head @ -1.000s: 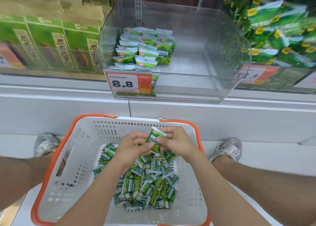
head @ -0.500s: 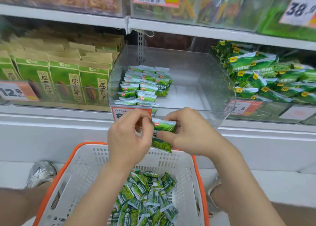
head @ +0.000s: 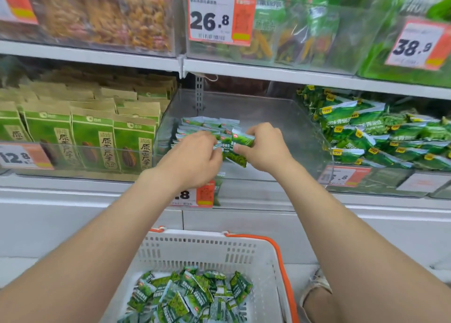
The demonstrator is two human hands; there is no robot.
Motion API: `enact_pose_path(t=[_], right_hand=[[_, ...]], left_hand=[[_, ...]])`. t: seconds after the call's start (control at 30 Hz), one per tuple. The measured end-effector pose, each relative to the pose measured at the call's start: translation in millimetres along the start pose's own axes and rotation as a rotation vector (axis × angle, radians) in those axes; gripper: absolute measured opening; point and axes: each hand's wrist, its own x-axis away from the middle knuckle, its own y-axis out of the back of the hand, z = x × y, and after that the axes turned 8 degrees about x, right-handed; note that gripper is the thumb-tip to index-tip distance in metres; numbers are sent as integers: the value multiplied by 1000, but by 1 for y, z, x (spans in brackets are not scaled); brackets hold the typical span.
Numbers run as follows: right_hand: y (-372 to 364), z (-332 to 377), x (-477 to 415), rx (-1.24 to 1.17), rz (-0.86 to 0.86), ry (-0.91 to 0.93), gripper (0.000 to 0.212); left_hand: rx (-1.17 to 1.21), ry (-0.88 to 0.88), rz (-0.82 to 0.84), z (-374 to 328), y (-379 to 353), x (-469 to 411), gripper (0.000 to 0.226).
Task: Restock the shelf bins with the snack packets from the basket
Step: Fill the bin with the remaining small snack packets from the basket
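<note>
Both hands reach over the front wall of a clear shelf bin (head: 288,127). My left hand (head: 192,159) and my right hand (head: 264,147) together pinch a small bunch of green snack packets (head: 236,149) just above the bin's front edge. Stacked rows of the same green packets (head: 210,123) lie in the bin's left part, right behind my fingers. Below, a white basket (head: 195,252) with an orange rim holds a heap of several more green packets (head: 192,296).
Brown-and-green paper bags (head: 92,137) fill the bin to the left. Larger green bags (head: 380,132) fill the bin to the right. The shelf above carries bins with price tags 26.8 (head: 220,17) and 38.9 (head: 419,44). A shoe (head: 317,288) stands right of the basket.
Both hands lifted the packets from the basket up to the shelf bin and now hold them over its front edge. The view tilted upward with them.
</note>
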Motion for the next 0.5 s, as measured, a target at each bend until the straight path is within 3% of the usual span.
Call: enact_pose_path(t=[0.17, 0.33, 0.43, 0.5], right_hand=[[-11, 7, -26, 177, 180, 3, 45], [-16, 13, -43, 142, 218, -55, 53], [-23, 12, -46, 51, 227, -95, 47], [-25, 13, -45, -49, 226, -123, 55]], left_hand=[[-41, 109, 228, 8, -3, -6, 77], [-71, 161, 309, 8, -3, -11, 75], [-87, 182, 338, 9, -4, -12, 76], [-92, 186, 343, 8, -4, -13, 76]])
